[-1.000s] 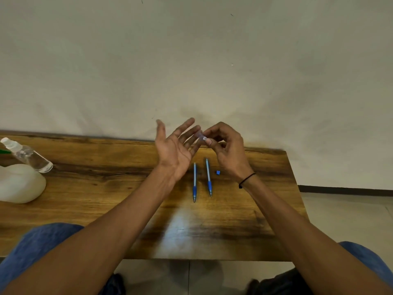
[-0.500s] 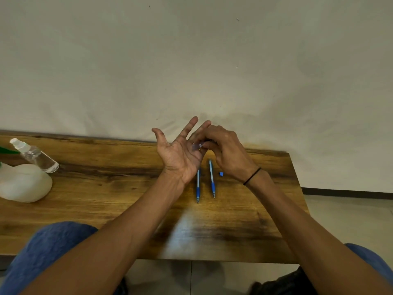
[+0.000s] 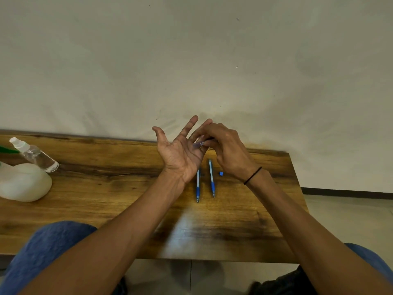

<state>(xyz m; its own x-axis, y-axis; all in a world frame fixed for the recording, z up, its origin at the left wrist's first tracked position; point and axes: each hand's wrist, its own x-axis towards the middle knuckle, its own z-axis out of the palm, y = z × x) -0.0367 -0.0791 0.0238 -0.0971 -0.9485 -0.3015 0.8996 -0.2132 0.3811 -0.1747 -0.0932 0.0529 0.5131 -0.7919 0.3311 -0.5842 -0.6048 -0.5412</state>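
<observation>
Pen part [image 3: 201, 143] held; pens [image 3: 211, 182], bottle [image 3: 36, 155] aside.

Wooden table [image 3: 106, 209], spanning the lower half of the frame, is carrying:
- two blue pens, left pen [image 3: 198, 186] and right pen [image 3: 211, 179], lying parallel at centre, apart, tips pointing down-frame;
- small blue piece [image 3: 221, 173], sitting just right of them;
- clear spray bottle [image 3: 35, 155], lying tilted at far left, touching a white rounded object [image 3: 23, 183].

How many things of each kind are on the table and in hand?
Blue pens on the table: 2
Small blue cap: 1
Small translucent piece, pinched by the right hand: 1
Clear spray bottle: 1
White rounded object: 1
Green item, cut off at left: 1
Total: 7
</observation>
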